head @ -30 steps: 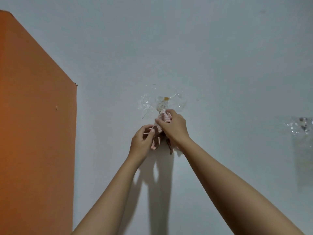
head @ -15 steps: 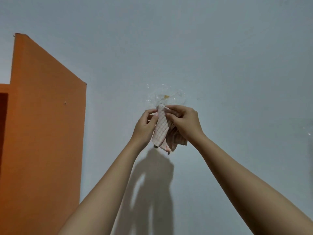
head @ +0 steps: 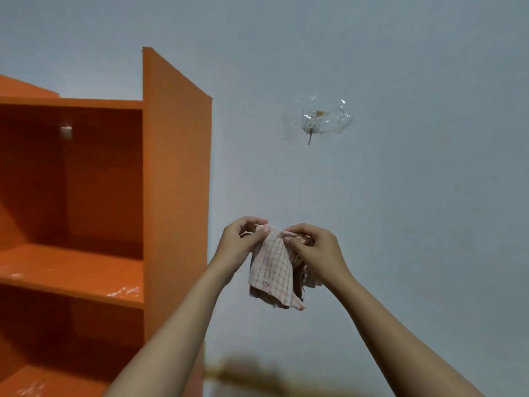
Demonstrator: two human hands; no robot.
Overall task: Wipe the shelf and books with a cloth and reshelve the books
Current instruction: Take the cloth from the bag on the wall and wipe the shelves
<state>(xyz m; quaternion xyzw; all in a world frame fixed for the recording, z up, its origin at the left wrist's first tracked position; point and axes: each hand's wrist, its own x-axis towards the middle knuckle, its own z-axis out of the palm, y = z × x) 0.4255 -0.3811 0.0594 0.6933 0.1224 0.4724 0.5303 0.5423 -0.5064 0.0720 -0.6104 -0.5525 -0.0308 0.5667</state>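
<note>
From my feed I see both forearms stretched up and forward, meeting in front of the pale grey-blue wall (head: 415,196). My left hand (head: 239,242) has its fingers curled over and its thumb pinching the top edge of the pink-and-white checked cloth (head: 273,270). My right hand (head: 317,253) faces it, just beside it, back towards me, with thumb and fingers pinching the same top edge from the other side. The cloth hangs bunched below the two hands in folds, its lower corners loose in the air and touching nothing else.

To the left stands the orange wooden bookshelf (head: 174,167), its right side panel near my left forearm but apart from it. Its middle board (head: 71,270) carries whitish smears near the front edge, and a lower board at the bottom corner shows more. A small pale patch (head: 66,132) sits on the back panel of the upper compartment; I cannot tell what it is.

On the wall above the hands, well apart from them, a clear plastic adhesive hook (head: 312,124) is stuck on. Along the bottom edge a blurred brownish shape (head: 257,373) crosses between my arms; it is too smeared to identify.
</note>
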